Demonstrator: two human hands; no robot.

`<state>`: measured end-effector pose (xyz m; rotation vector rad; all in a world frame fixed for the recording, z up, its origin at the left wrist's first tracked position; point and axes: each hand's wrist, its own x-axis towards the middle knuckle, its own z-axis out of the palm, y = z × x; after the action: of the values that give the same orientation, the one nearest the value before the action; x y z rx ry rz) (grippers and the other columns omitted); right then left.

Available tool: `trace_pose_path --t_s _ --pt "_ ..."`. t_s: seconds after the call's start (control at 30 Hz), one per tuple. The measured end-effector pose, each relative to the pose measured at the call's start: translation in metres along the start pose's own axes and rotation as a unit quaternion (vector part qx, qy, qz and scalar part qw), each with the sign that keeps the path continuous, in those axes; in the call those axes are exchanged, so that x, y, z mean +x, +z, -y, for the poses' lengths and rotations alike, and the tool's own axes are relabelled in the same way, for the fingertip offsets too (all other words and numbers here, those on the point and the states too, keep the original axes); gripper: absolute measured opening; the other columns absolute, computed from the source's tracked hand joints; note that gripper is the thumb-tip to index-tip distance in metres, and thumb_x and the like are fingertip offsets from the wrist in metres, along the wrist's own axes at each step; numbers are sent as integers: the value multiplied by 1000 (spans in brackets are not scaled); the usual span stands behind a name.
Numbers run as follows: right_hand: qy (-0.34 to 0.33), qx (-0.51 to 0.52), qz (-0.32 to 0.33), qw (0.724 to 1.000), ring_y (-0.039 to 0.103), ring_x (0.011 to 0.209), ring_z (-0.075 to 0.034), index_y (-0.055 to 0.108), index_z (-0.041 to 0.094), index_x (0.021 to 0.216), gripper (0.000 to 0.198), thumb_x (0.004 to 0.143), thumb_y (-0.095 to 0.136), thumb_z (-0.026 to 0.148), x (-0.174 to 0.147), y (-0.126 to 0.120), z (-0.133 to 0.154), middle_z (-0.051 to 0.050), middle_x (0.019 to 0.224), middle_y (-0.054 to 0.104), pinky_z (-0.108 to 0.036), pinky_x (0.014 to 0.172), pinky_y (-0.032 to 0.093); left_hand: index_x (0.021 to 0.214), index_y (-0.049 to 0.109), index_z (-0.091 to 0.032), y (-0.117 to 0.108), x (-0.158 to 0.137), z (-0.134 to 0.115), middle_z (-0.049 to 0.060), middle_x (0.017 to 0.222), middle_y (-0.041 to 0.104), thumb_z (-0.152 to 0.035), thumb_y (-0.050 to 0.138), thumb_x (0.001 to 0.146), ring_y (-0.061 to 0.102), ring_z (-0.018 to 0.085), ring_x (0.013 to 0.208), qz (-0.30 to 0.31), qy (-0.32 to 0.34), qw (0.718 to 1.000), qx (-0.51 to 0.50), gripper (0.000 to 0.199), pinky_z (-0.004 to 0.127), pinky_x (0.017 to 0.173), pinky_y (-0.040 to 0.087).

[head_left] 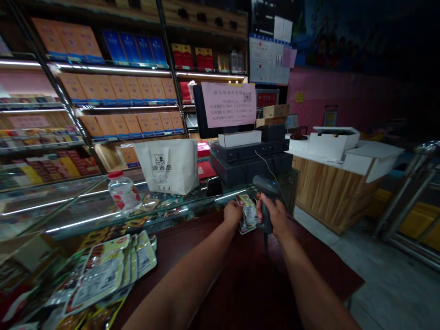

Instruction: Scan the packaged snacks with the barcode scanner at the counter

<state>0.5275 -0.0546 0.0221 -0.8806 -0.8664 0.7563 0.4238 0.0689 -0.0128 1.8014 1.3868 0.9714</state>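
My right hand is wrapped round the grip of a dark barcode scanner, its head tilted toward the left and its cable hanging below. Close to it, my left hand has its fingers closed on the left edge of some small printed snack packets, which lie under the scanner's head above the dark red counter top. The right fingers partly cover the packets' right side. A pile of larger snack packets with barcodes lies at the left of the counter.
A glass display case carries a red-lidded plastic jar and a white paper bag. Behind the scanner stand a monitor with a pink notice and a black cash drawer. Boxed goods fill the shelves; a wood-panelled counter is at right.
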Motion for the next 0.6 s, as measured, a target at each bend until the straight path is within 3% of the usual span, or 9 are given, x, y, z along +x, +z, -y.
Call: trace_pose_path --t_s 0.1,0.23,0.37,0.47,0.6 --pt "14 -18 24 999 47 41 -11 56 20 89 44 79 65 61 -5 7 -3 2 63 57 -24 38 38 66 51 -19 -39 -22 21 2 66 61 -37 72 71 61 18 68 -17 22 997 -68 28 27 64 47" --pt "40 -56 81 994 46 40 -11 55 20 77 42 81 66 60 -16 22 -9 2 55 55 -24 38 40 73 50 -20 -114 -54 57 -1 66 59 -46 66 71 56 14 61 -44 39 987 -150 31 24 57 43" --pt "62 -95 124 986 48 39 -11 55 19 76 44 82 66 61 -31 40 -19 1 54 56 -24 38 40 79 54 -18 -178 -78 87 1 72 64 -47 74 65 58 14 64 -128 37 958 -253 37 24 60 44" --pt "71 -120 148 979 47 37 -11 55 18 74 46 81 65 62 -42 51 -25 1 52 56 -23 37 38 80 55 -18 -204 -89 99 1 73 66 -45 77 64 60 15 66 -188 26 935 -301 39 25 63 46" --pt "89 -140 174 971 47 37 -11 55 17 79 46 83 62 63 -54 59 -27 2 52 54 -22 38 38 82 57 -17 -213 -93 103 0 75 65 -40 77 66 60 13 69 -251 42 910 -328 35 23 66 46"
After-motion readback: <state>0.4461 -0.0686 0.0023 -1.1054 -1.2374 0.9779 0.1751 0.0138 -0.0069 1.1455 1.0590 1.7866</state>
